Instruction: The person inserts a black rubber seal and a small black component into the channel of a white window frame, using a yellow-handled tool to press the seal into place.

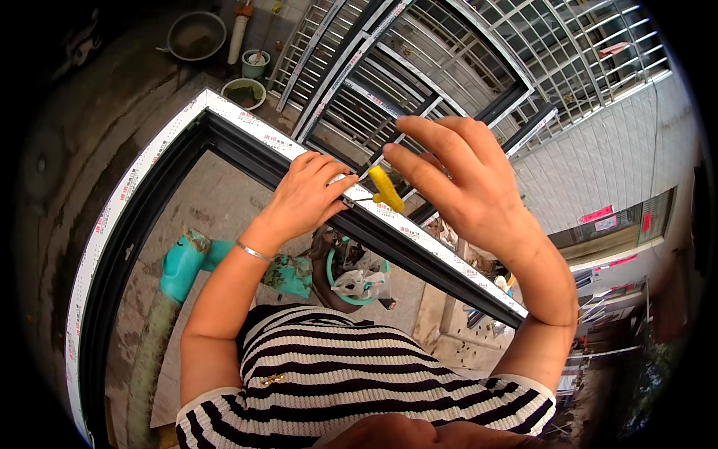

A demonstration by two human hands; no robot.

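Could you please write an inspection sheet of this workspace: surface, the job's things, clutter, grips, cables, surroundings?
Surface: concrete ground, stained.
Job's things: dark window frame with white protective film; yellow-handled screwdriver, its tip at the frame's top rail.
Clutter: basins and small pots at upper left; plastic bag beyond the rail.
Grips: left hand rests on the rail at the tip; right hand holds the screwdriver handle with its fingertips.
Cables: nothing seen; a green pipe lies below.
Surroundings: metal window grilles, tiled wall.
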